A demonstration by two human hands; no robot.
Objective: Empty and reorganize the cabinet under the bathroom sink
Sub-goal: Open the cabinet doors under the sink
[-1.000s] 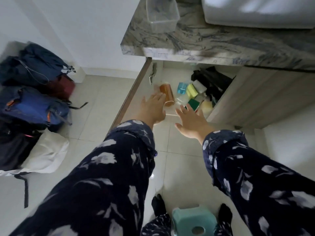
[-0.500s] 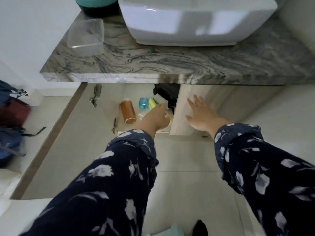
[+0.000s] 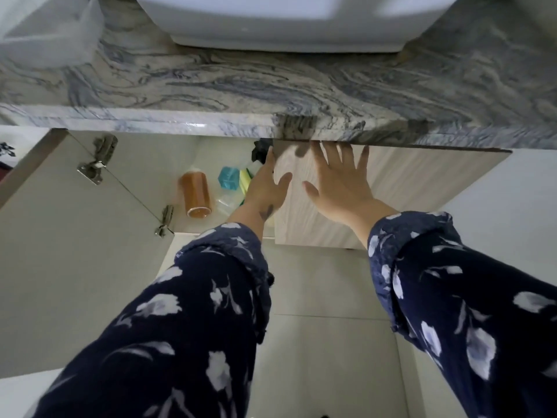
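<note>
Pressing flat against the pale wood-grain cabinet door [image 3: 391, 191], the right hand [image 3: 340, 188] has its fingers spread wide and holds nothing; its fingertips reach up to the underside of the marbled tabletop [image 3: 271, 86]. The left hand [image 3: 266, 188] sits just beside it at the door's left edge, its thumb lying on the door face and its fingers going round the edge into the cabinet, so how far they curl or whether they touch anything inside cannot be told. Both arms wear dark blue sleeves with a pale leaf print.

Left of that door the cabinet stands open. On its floor an amber cylindrical container [image 3: 196, 194] lies on its side with its open end toward the camera. Near it to the right is a teal square bottle [image 3: 229, 178], and just beside that a yellow-green item [image 3: 244, 183] partly hidden by the left hand. Something clear and plastic [image 3: 227, 203] lies below the teal bottle. A dark object [image 3: 259, 150] shows at the back, just above the left hand's fingers.

The other cabinet door [image 3: 75, 267] is swung wide to the left, its inner face showing two metal hinges [image 3: 96, 164]. A white basin [image 3: 286, 22] sits on the tabletop above, with a blurred clear container [image 3: 51, 28] at the far left.
</note>
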